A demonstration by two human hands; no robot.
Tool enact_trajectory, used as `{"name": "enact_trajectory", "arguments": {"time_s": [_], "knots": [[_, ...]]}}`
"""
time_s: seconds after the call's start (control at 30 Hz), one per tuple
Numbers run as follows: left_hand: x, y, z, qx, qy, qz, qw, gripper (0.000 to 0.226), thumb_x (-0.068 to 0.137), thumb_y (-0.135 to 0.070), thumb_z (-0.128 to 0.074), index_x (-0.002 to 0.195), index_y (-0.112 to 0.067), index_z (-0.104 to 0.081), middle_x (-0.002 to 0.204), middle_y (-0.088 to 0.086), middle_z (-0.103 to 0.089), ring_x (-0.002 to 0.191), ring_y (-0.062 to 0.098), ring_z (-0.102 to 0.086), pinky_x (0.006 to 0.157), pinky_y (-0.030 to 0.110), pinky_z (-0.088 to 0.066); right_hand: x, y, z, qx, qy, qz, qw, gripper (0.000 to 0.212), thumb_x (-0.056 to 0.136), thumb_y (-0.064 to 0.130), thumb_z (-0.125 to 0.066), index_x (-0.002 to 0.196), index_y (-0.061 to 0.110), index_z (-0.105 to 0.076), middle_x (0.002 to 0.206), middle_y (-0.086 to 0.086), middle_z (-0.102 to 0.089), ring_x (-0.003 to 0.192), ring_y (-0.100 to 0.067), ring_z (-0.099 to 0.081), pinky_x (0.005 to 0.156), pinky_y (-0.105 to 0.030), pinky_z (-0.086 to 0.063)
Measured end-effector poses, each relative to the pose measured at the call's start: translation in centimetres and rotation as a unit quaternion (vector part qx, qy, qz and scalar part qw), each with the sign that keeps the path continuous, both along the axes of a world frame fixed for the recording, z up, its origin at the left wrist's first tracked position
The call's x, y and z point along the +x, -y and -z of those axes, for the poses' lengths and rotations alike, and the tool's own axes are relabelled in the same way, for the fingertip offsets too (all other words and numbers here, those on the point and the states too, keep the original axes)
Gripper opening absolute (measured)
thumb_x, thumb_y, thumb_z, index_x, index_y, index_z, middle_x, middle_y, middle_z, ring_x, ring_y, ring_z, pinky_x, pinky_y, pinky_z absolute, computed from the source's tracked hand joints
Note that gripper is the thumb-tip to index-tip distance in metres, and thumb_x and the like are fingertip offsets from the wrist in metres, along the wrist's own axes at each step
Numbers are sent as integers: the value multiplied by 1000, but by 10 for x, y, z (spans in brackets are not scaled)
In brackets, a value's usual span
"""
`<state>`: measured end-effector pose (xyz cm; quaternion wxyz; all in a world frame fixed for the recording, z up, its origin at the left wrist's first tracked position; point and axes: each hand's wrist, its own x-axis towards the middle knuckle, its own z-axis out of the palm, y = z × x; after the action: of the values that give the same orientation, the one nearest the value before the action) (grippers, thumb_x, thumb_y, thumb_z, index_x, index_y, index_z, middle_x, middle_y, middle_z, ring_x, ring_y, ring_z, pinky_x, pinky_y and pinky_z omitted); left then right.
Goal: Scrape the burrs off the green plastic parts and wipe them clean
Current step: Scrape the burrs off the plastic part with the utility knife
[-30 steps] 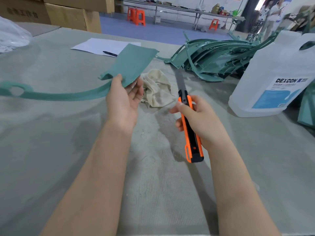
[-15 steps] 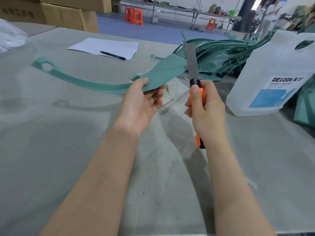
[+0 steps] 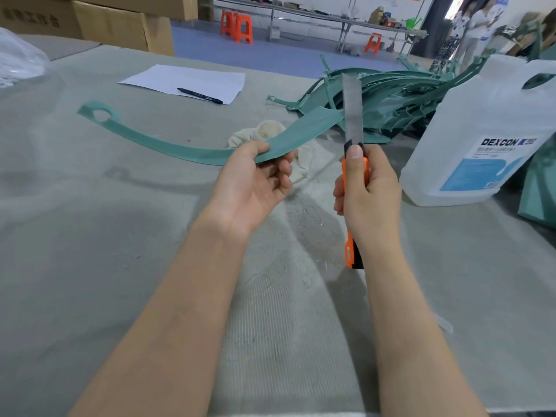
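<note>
1. Grey felt-covered table (image 3: 90, 236) fills my view; cardboard boxes (image 3: 120, 22) at 11 o'clock, orange stools (image 3: 236, 25) and a far bench at 12.
2. Sheet of paper (image 3: 186, 79) with a pen (image 3: 200, 95) on it lies at 11, well apart from the work.
3. Green plastic part (image 3: 168, 145), a long curved strip, hangs above the table. Its holed end points to 10 o'clock, its wide end to 1.
4. Left hand (image 3: 255, 182) pinches the strip near its wide end, thumb on top, fingers curled under.
5. Cream rag (image 3: 270, 133) lies on the table just behind that hand, partly hidden.
6. Right hand (image 3: 367, 191) is wrapped around the orange utility knife (image 3: 353, 164), thumb up at the slider. Blade extended long, pointing to 12, its flat crossing the strip's wide tip; I can't tell contact from overlap.
7. Pile of green parts (image 3: 391, 94) at 1 o'clock, white jug (image 3: 481, 136) at 2.
8. Step, my read: scraping is just starting on this part; wiping not yet done.
9. Next move calls for blade edge laid shallow on the strip's edge, a stroke away from the holding fingers, and a firm pinch since the strip will flex.
</note>
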<state>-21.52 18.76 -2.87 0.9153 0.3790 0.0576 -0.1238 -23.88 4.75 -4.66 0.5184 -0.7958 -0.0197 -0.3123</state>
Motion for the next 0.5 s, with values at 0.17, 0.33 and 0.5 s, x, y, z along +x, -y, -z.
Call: {"name": "enact_trajectory", "arguments": {"time_s": [0.17,0.33,0.5], "knots": [[1,-2,1,-11,-8,2,1000,28,97,-16,-38,89,-2,-60,61,2,-59,50,7,-49,48,16,-40,0,-2,2,9,-14,-26,1000,30,103,33,-40,80,16,-47,59,-8,-51,51,-16,-45,49,-32,-44],[2,-3,1,-16,-12,1,1000,27,96,-15,-38,87,-2,-59,60,3,-58,49,8,-48,47,15,-41,1,-1,3,24,-17,-43,999,31,103,31,-42,76,18,-45,55,-3,-47,47,-12,-43,42,-23,-40],[1,1,0,-8,-2,10,1000,26,96,-15,-38,85,-3,-58,61,3,-57,50,7,-46,48,15,-41,1,-12,8,-63,-28,-83,994,23,97,42,-43,76,36,-49,56,5,-47,52,-19,-46,53,-44,-46]]}}
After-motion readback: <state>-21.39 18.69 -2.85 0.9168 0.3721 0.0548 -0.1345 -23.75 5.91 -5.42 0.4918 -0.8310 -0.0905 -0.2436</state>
